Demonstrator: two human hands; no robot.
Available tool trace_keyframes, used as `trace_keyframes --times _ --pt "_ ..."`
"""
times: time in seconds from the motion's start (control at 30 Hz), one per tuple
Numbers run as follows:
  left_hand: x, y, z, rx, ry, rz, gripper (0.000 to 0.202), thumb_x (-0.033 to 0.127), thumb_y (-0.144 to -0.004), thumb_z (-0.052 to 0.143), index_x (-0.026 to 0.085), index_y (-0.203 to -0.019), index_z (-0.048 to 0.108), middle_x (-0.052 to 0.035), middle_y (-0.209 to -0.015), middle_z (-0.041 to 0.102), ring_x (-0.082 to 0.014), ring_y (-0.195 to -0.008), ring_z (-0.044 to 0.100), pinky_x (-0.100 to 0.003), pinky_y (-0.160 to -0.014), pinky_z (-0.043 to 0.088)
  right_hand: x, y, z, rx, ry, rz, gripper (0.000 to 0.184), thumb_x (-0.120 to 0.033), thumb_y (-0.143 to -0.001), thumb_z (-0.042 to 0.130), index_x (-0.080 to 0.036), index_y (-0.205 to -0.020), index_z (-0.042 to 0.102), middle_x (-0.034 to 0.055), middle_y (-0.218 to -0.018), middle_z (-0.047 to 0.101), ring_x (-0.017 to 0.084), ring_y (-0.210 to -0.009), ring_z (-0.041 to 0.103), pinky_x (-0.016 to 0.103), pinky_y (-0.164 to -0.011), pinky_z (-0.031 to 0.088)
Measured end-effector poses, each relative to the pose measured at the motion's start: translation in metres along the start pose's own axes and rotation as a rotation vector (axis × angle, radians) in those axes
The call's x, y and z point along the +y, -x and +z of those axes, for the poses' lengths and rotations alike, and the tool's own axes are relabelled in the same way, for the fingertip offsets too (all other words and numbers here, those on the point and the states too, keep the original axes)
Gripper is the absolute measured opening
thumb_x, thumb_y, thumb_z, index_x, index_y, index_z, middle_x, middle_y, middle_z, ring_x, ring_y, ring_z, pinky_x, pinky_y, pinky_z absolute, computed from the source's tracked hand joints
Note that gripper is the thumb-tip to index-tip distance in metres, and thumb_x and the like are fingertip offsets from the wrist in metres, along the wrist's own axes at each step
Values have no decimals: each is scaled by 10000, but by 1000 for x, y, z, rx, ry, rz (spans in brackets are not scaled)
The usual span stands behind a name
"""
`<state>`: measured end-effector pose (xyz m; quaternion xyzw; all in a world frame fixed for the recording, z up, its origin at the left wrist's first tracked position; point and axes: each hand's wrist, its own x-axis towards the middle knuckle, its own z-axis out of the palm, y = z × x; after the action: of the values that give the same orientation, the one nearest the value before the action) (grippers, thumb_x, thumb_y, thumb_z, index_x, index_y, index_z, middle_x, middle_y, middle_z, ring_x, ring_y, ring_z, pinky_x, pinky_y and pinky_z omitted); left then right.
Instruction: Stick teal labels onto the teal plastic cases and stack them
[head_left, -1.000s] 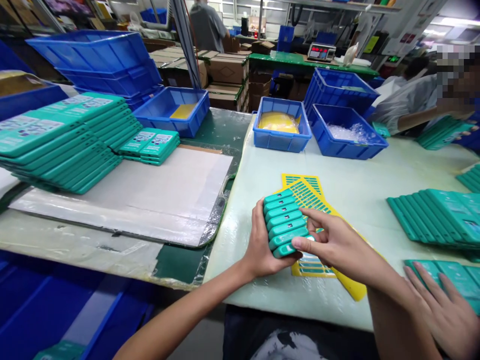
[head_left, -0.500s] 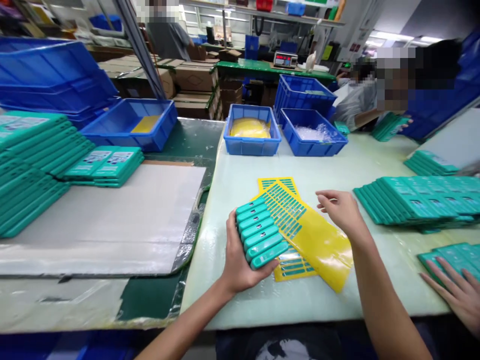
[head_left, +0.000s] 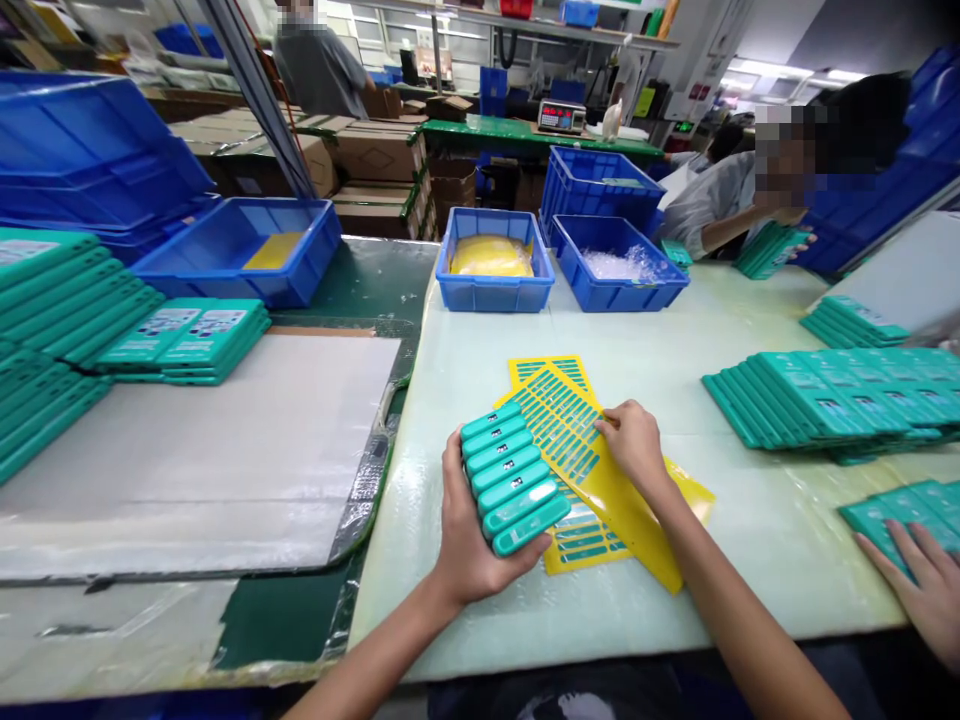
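Note:
My left hand is wrapped around a stack of several flat green plastic cases, tilted with their narrow edges up. Small dark-and-white marks show on most of those edges. Just right of the stack lies a yellow sticker sheet with rows of slim green stickers. It crosses over another yellow sheet beneath. My right hand is on the upper sheet, thumb and fingertips pinched together at the right end of the sticker rows. Whether a sticker is between those fingertips is too small to make out.
Green cases stand stacked at left and right. Blue bins hold yellow sheets and clear plastic pieces behind the work area. A co-worker's hand rests on cases at lower right; another person sits further back.
My right hand has come down and left from above the table's right side onto the yellow sticker sheet. My left hand still holds the stack, nearly unmoved.

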<state>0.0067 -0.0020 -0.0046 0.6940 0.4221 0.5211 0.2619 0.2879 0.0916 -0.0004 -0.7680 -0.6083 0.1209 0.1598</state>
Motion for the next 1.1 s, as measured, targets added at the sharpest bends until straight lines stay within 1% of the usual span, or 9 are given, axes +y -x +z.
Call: trace_keyframes --times 0.17,0.27,0.43,0.63,0.7,0.8,0.93,1.0,1.1 --pt "0 -1 -1 -10 -16 18 1346 709 -847 878 286 -1803 31 -192 -1502 599 -469 -1418 648 -699 -1180 557 -7 12 6 17 14 -32 212 -180 -1022 704 -71 -1093 872 184 -1115 755 302 -1077 719 385 -988 533" --pt "2 -1 -2 -17 -10 10 1344 696 -851 876 286 -1802 19 -193 -1494 597 -473 -1407 655 -700 -1169 567 -10 24 8 14 -10 -56 239 -164 -1048 653 -95 -1100 876 176 -1164 760 291 -1096 721 378 -1022 538" --pt "3 -2 -2 -20 -9 19 1342 713 -856 861 270 -1799 15 -196 -1487 598 -464 -1412 658 -669 -1155 590 -6 39 14 84 -170 -119 302 -104 -1004 596 -117 -1079 888 169 -1211 777 278 -1114 738 384 -1060 553" --pt "1 -2 -2 -23 -20 20 1334 690 -858 863 258 -1798 20 -183 -1460 634 -448 -1388 679 -663 -1161 586 5 26 13 125 -327 -20 392 -107 -1000 530 -46 -1210 855 190 -1216 801 293 -1087 765 410 -1044 580" --pt "1 -2 -2 -27 -23 16 1351 695 -844 868 246 -1796 22 -187 -1460 636 -455 -1392 673 -671 -1171 576 7 22 13 128 -314 -9 411 -79 -984 504 -55 -1170 870 193 -1189 800 298 -1057 761 416 -1017 583" --pt "1 -2 -2 -25 -15 3 1350 696 -839 875 252 -1796 32 -184 -1453 638 -462 -1396 669 -681 -1173 573 9 24 15 105 -294 -76 415 -31 -937 517 -104 -1070 903 173 -1169 788 287 -1060 750 405 -1031 571" --pt "1 -1 -1 -7 -6 10 1330 689 -853 875 290 -1803 34 -188 -1496 616 -473 -1405 662 -704 -1153 581 11 33 20 89 -289 -173 465 1 -898 523 -167 -1079 916 149 -1246 770 282 -1145 742 415 -1092 564" --pt "0 -1 0 1 -10 21 1326 681 -853 879 297 -1806 42 -195 -1527 596 -483 -1419 650 -711 -1150 582 11 33 20 87 -298 -162 459 -3 -897 527 -176 -1067 917 145 -1261 775 280 -1161 744 413 -1103 566" --pt "-1 -1 0 0 -3 26 1335 667 -848 889 306 -1808 34 -192 -1518 605 -488 -1401 660 -727 -1149 574 10 26 15 88 -294 -97 433 -46 -969 510 -142 -1138 897 146 -1259 800 252 -1155 762 365 -1081 575"
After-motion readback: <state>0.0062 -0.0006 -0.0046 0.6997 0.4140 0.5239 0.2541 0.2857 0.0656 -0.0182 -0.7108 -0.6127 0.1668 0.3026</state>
